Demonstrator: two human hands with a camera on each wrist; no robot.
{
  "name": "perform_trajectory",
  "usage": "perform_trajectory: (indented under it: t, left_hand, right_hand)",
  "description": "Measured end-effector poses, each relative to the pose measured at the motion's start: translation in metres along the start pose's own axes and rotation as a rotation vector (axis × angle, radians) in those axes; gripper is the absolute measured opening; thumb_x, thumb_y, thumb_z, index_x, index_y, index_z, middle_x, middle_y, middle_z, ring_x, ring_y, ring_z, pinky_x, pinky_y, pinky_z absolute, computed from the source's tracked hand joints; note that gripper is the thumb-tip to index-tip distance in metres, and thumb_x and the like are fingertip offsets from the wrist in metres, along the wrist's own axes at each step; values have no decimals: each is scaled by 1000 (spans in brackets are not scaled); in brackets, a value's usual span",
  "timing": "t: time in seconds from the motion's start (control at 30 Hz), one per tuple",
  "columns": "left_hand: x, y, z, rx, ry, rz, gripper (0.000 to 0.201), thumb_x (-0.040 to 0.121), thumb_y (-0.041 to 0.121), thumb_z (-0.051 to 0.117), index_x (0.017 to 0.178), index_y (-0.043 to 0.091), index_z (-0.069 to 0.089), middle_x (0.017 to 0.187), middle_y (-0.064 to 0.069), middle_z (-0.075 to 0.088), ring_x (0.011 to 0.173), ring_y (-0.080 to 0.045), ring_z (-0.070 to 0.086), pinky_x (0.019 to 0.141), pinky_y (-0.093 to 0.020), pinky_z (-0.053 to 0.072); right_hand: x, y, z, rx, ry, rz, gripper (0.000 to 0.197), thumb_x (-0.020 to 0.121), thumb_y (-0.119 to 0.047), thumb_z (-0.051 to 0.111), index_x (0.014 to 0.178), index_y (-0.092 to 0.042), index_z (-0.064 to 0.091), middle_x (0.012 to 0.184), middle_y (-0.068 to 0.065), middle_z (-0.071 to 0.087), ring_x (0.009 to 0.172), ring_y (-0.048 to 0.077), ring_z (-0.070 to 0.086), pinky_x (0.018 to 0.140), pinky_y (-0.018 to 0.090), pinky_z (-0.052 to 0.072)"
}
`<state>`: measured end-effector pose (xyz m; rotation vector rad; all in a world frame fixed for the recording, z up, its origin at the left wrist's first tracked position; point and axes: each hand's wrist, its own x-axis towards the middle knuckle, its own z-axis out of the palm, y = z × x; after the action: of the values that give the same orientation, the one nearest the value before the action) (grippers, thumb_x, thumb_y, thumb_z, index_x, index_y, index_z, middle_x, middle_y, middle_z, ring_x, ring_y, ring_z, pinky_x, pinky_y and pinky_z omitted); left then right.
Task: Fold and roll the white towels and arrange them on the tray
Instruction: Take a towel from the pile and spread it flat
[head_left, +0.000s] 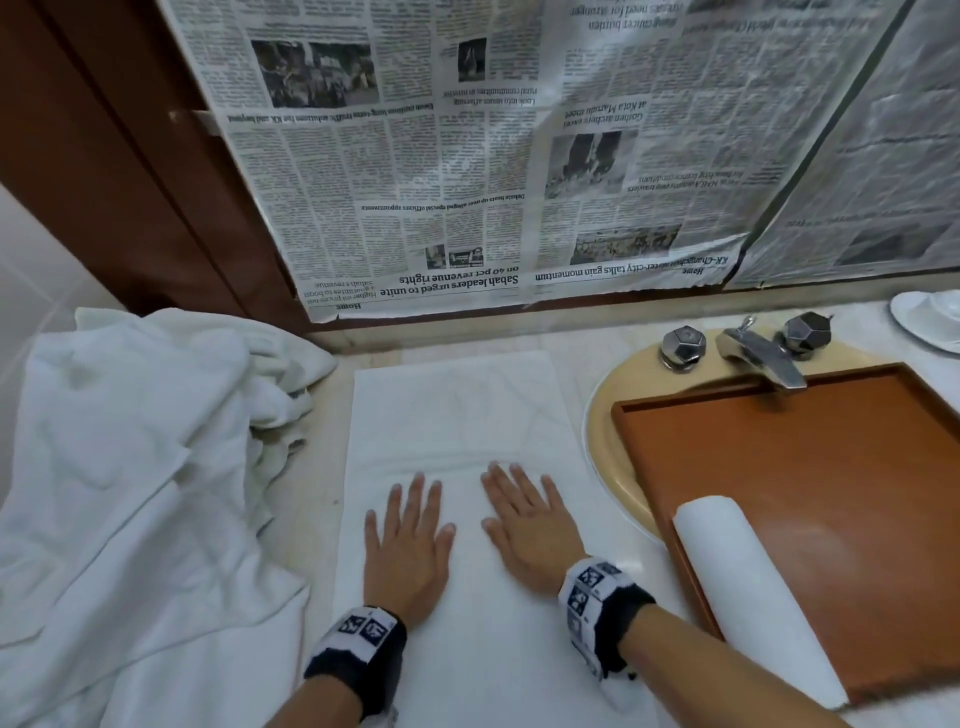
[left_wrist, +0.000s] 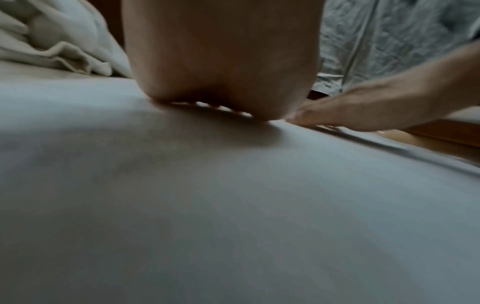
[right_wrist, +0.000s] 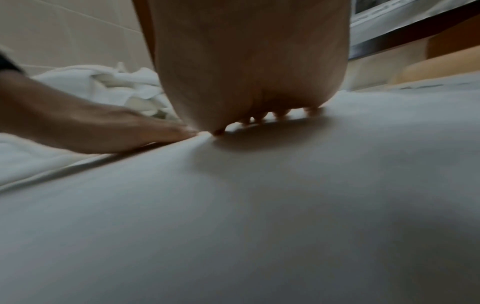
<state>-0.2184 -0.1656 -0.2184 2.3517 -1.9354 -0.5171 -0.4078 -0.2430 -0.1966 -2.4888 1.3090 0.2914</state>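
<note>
While my left hand (head_left: 407, 540) and right hand (head_left: 527, 525) press flat, fingers spread, the folded towel (head_left: 457, 415) runs lengthwise toward 12 o'clock; the tray (head_left: 810, 467) lies at 3 o'clock, nearer my right.

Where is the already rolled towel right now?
In the head view the rolled towel lies on the wooden tray, along its left edge, just right of the right hand.

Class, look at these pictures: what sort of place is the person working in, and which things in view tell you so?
Most likely a bathroom vanity: a basin with a metal tap set in a pale counter, and white towels heaped beside it.
</note>
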Motion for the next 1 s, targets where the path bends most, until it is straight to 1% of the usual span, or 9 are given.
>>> perform_trajectory:
  t: [0.07,0.13,0.2,0.37,0.43,0.57,0.67,0.83,1.0]
  left_hand:
    - [13,-12,-10,-22,16,-43,80,93,65,-8,159,28,17,165,8,2,153,-19,5,120,-47,1]
    - [24,-17,-22,-31,2,-97,83,85,65,-12,159,31,3,164,10,-13,153,-19,-8,121,-48,-3]
    - [37,-10,-31,-19,1,-115,85,81,63,-14,159,30,-2,165,7,-18,153,-21,-14,121,-49,-5]
    - [78,18,-29,-32,-20,25,73,91,53,-7,158,32,8,163,10,-12,154,-21,-4,120,-55,0]
    - [100,18,-30,-5,-29,-2,75,87,53,-14,158,34,2,162,12,-15,154,-20,-6,120,-55,0]
    - [137,4,-38,45,-17,3,86,74,67,-34,154,42,-14,159,16,-27,152,-18,-17,119,-53,-7]
    - [162,-13,-46,48,-4,-24,81,79,67,-25,155,44,-8,164,13,-18,152,-19,-14,120,-53,-6]
    - [192,-43,-63,16,0,-115,56,101,57,6,155,46,-9,164,12,-19,152,-19,-16,121,-53,-6]
    - [200,-67,-72,-59,0,-283,60,100,61,9,154,46,-9,163,20,-19,152,-19,-15,120,-56,-8]
  right_hand:
    - [15,23,-7,45,8,14,72,91,-56,-12,156,-25,-7,159,-13,-18,150,11,-13,118,38,-13]
    - [27,36,-12,67,58,90,72,89,-61,-16,151,-23,-21,156,-13,-28,146,9,-23,118,36,-18]
    - [37,31,-15,90,74,91,69,95,-55,-7,153,-18,-14,157,-8,-23,148,11,-17,120,38,-15]
    - [65,-3,-11,41,17,-74,57,105,-40,14,149,-18,44,156,-4,37,142,18,40,110,46,19]
    - [82,-2,-24,43,32,-73,60,105,-41,8,152,-19,37,159,-7,29,145,18,34,114,45,14]
    - [119,17,-43,45,36,-86,85,81,-58,-24,158,-26,-5,161,-14,-15,151,13,-15,117,39,-16]
    - [141,37,-53,24,76,-17,87,78,-62,-25,157,-31,-8,162,-15,-17,151,14,-16,119,40,-14]
    - [159,73,-66,43,56,80,60,100,-56,0,155,-37,-13,159,-14,-25,149,13,-23,121,42,-12]
    - [161,95,-72,91,60,298,62,101,-56,0,155,-29,-19,159,-9,-29,149,15,-22,121,47,-11]
